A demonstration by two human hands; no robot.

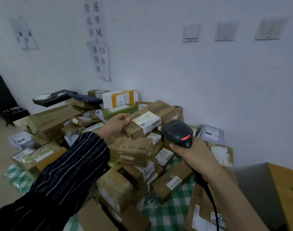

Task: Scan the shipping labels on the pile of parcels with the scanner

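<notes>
My left hand (116,126), in a dark striped sleeve, grips the near end of a long flat cardboard parcel (160,112) and holds it above the pile. A white shipping label (148,121) faces up on that parcel. My right hand (192,154) is wrapped around the handle of a black handheld scanner (177,132), whose head sits just right of the label. A red light glows on the scanner's top. Its black cable (212,202) runs down past my right forearm. The pile of parcels (132,152) spreads below both hands.
Brown boxes and grey mailer bags cover a green checked cloth (167,212) on the floor. A white foam box with orange tape (120,98) leans on the wall behind. Paper signs (97,39) and wall switches (191,33) hang above. A wooden table corner (285,184) stands at right.
</notes>
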